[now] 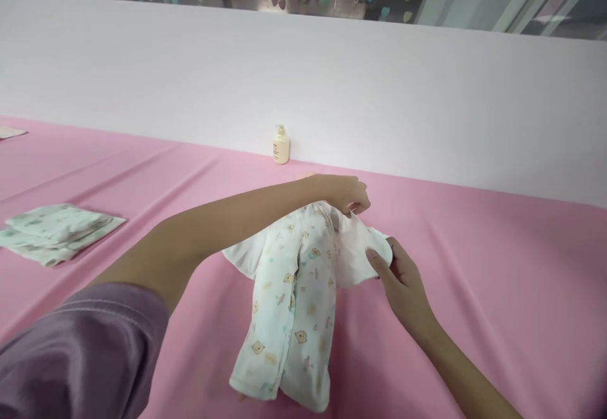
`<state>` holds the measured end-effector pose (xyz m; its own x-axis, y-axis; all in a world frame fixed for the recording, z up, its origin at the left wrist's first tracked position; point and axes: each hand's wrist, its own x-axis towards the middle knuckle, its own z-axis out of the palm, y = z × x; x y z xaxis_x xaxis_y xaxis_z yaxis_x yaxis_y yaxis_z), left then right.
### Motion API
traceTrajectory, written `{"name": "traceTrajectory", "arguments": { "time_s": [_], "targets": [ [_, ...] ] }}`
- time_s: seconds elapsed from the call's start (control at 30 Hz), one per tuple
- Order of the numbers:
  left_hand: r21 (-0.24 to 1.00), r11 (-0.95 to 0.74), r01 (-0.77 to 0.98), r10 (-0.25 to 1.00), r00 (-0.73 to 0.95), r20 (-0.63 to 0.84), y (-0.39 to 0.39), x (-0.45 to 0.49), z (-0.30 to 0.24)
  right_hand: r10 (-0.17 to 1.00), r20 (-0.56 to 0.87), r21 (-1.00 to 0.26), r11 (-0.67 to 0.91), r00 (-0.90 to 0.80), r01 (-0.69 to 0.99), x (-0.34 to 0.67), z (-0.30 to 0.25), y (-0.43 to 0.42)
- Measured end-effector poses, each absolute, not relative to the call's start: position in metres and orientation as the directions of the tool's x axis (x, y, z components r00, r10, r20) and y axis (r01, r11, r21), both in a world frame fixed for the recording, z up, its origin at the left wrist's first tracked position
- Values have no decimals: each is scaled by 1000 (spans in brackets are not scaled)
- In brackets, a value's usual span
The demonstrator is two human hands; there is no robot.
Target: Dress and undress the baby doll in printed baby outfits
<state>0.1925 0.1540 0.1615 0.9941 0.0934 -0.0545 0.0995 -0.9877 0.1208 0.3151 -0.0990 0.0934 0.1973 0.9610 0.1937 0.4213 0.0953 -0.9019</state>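
Observation:
A small white baby gown (294, 305) with a print of yellow animal faces lies front up in the middle, its lower end pointing towards me. Its front edges overlap down the centre. Above its right sleeve, my left hand (349, 194) is closed, with the fingertips pinching the cloth near the shoulder. My right hand (403, 280) pinches the cuff of that same sleeve (358, 255), thumb on top, and holds it stretched out to the right. The left sleeve (244, 255) spreads flat, partly under my left forearm. Small skin-coloured bits show beyond the collar and below the hem; what they belong to is mostly hidden.
A cream pump bottle (281, 147) stands against the white wall (303, 78) at the back. Folded printed cloth (61, 232) lies at the left on the pink sheet (474, 318). A pale flat piece (10, 133) shows at the far left edge.

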Motion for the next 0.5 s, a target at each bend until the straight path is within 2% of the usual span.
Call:
{"name": "traceTrajectory", "arguments": {
  "time_s": [0.17,0.27,0.37,0.5],
  "targets": [
    [-31,-998,47,43,992,121,161,128,176,956,292,-809,258,-18,528,277,107,-84],
    [-93,-993,66,53,990,134,162,96,163,955,242,-761,296,-170,577,252,105,-79],
    [-137,-989,52,32,989,148,161,79,144,922,185,-660,373,-341,652,232,97,-74],
    [-241,-969,62,24,987,156,162,73,136,849,260,-504,526,-460,685,218,82,-68]
  ]
}}
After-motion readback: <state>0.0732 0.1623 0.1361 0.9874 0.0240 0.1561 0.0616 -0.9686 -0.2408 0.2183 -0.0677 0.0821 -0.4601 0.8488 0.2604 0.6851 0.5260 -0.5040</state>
